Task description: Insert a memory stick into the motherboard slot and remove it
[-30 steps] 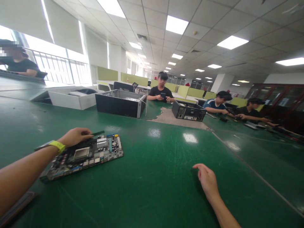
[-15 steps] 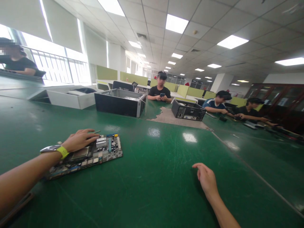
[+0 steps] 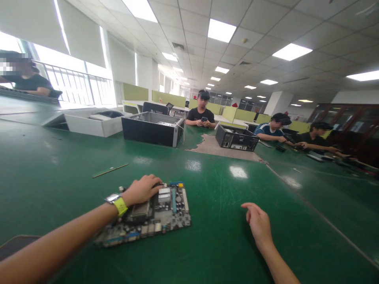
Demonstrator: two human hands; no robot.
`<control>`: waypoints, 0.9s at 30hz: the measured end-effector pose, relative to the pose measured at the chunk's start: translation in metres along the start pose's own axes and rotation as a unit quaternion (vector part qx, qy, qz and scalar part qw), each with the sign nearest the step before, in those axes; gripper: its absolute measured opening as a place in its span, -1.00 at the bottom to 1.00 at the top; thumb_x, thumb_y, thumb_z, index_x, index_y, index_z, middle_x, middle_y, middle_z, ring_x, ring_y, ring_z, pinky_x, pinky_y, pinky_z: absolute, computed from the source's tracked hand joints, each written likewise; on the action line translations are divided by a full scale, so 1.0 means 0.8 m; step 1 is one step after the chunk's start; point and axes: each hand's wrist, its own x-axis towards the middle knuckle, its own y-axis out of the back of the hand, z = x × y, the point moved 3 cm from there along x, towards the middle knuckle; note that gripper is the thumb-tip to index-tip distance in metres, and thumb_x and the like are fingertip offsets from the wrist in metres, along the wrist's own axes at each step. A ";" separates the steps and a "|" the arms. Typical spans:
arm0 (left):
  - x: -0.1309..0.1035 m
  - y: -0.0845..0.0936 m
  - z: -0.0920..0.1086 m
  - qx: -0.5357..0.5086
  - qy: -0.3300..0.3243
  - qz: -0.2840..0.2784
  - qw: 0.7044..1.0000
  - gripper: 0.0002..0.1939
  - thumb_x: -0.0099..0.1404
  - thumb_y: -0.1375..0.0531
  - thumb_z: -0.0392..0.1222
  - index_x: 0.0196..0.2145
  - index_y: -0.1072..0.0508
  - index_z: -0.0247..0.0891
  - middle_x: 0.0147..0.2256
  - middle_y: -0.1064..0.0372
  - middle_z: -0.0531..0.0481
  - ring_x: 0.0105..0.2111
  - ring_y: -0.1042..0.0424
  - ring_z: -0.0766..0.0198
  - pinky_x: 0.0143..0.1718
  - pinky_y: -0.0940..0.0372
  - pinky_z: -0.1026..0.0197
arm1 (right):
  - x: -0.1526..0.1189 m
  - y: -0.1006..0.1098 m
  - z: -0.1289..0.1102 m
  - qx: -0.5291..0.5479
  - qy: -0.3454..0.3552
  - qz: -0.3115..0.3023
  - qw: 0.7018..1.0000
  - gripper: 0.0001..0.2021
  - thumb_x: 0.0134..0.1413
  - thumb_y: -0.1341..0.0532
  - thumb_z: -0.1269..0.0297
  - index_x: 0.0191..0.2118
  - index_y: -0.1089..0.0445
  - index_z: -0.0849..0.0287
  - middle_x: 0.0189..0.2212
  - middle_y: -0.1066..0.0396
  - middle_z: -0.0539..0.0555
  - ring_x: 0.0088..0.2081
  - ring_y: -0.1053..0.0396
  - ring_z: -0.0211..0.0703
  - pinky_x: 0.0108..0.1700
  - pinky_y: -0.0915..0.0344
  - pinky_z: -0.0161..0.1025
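Observation:
A motherboard (image 3: 166, 215) lies on the green table in front of me, its sockets and slots facing up. My left hand (image 3: 142, 191), with a watch on a yellow-green band at the wrist, reaches over the board. Its fingers are on the far edge, beside the pale heatsink (image 3: 164, 194), and their tips are partly hidden. To the right, apart from the board, my right hand (image 3: 258, 223) rests over the table with nothing in it. Its index finger is stretched out to the left while the other fingers curl loosely.
A thin green strip with a gold edge (image 3: 110, 170) lies behind the board. Farther back are a white case (image 3: 89, 124), a black computer case (image 3: 148, 133) and another black case (image 3: 237, 139). A dark flat object (image 3: 17, 244) sits at lower left. Several people sit around the tables.
My left hand has brought the motherboard rightward and nearer to me. The thin strip behind it now shows in full. My right hand has hardly moved.

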 end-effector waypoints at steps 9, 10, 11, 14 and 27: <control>-0.046 -0.044 0.225 -0.070 -0.170 0.017 0.983 -0.73 0.27 -0.06 0.01 -0.26 -0.45 -0.18 -0.20 -0.31 -0.11 -0.17 -0.30 0.06 -0.21 -0.25 0.04 | -0.063 -0.047 -0.081 -0.162 0.255 -0.216 0.928 -0.76 0.01 -0.09 0.35 -0.20 -0.42 0.10 -0.22 -0.41 0.05 -0.15 -0.27 -0.08 -0.08 -0.15 -0.19; -0.048 -0.042 0.223 -0.080 -0.171 0.021 0.982 -0.76 0.25 -0.09 -0.02 -0.26 -0.46 -0.17 -0.21 -0.32 -0.10 -0.17 -0.30 0.07 -0.21 -0.25 0.05 | -0.065 -0.047 -0.083 -0.184 0.253 -0.224 0.923 -0.74 0.00 -0.09 0.37 -0.18 -0.42 0.08 -0.21 -0.42 0.04 -0.15 -0.27 -0.08 -0.09 -0.14 -0.18; -0.049 -0.039 0.218 -0.092 -0.166 0.027 0.981 -0.79 0.24 -0.10 -0.08 -0.25 -0.47 -0.16 -0.22 -0.33 -0.09 -0.17 -0.30 0.08 -0.21 -0.24 0.08 | -0.066 -0.046 -0.083 -0.202 0.250 -0.226 0.920 -0.72 0.00 -0.08 0.38 -0.16 -0.42 0.07 -0.20 -0.42 0.02 -0.15 -0.26 -0.09 -0.09 -0.13 -0.18; -0.049 -0.024 0.196 -0.140 -0.133 0.052 0.980 -0.77 0.19 -0.09 -0.31 -0.23 -0.49 -0.15 -0.25 -0.37 -0.05 -0.20 -0.33 0.17 -0.21 -0.23 0.16 | -0.065 -0.044 -0.082 -0.230 0.244 -0.220 0.916 -0.71 -0.02 -0.07 0.40 -0.18 -0.42 0.06 -0.21 -0.42 0.01 -0.15 -0.25 -0.10 -0.11 -0.10 -0.18; -0.057 -0.022 0.190 -0.145 -0.159 0.063 0.974 -0.65 0.31 -0.04 0.05 -0.24 -0.53 -0.19 -0.25 -0.45 -0.06 -0.25 -0.38 0.19 -0.23 -0.22 0.20 | -0.067 -0.045 -0.084 -0.224 0.249 -0.203 0.920 -0.81 -0.08 -0.06 0.42 -0.35 -0.38 0.10 -0.30 -0.40 -0.01 -0.20 -0.27 -0.14 -0.15 -0.09 -0.20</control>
